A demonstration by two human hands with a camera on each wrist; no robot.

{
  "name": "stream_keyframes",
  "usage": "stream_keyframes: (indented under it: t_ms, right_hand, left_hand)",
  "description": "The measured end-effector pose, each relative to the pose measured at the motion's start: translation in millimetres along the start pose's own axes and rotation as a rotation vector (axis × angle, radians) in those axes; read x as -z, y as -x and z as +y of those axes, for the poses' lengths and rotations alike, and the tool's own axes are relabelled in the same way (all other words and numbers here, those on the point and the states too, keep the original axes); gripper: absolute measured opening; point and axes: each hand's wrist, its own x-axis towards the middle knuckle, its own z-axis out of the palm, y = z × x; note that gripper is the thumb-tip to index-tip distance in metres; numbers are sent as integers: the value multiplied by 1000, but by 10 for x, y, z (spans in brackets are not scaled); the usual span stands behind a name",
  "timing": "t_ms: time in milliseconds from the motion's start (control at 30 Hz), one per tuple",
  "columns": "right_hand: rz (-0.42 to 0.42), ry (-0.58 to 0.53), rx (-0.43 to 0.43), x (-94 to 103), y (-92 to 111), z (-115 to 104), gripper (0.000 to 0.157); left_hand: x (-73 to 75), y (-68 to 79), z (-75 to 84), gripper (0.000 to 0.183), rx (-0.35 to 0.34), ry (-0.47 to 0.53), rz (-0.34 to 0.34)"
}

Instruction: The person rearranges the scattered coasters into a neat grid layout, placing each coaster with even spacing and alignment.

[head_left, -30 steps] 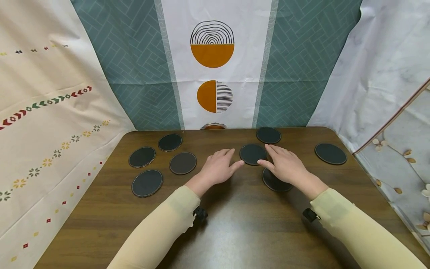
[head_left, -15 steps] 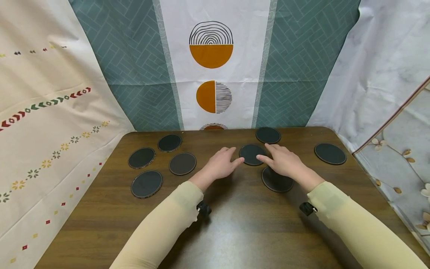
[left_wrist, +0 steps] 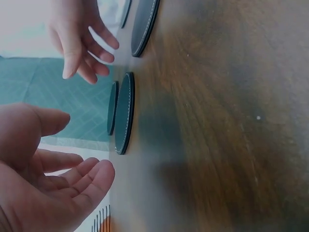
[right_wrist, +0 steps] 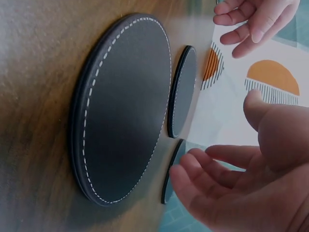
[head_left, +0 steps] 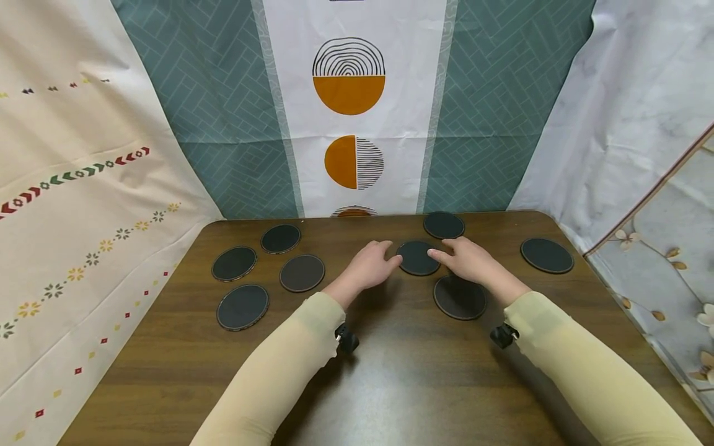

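Hovering empty, fingers loosely bent, the left hand (head_left: 370,266) and right hand (head_left: 468,259) flank the middle coaster (head_left: 417,260) at nine and three o'clock, and lowering the right carelessly could knock the near coaster (head_left: 460,300) at four o'clock, lying so close.

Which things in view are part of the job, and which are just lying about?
Likely in play:
left hand, holding nothing
right hand, holding nothing
dark disc between them in the head view

Probably just lying about:
seven other discs
patterned cloth behind the table
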Motion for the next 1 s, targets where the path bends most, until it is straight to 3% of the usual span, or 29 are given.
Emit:
stream_keyframes:
  t_ms: [367,567,767,1000]
  right_hand:
    - [-18,-14,-21,0,-103,28,71]
    - [-71,-73,-44,-12,-184,48,63]
    - [-89,-111,-75,-27,-260,66,56]
    - [-119,-127,-101,-31,-320,62,54]
  left_hand:
    - [-47,-172,1,58,44,22,-11]
    - [-114,-266,-3,60,60,25,-15]
    - [-136,-308,16,55,104,85,-21]
    - [-120,-342,42,55,99,78,-34]
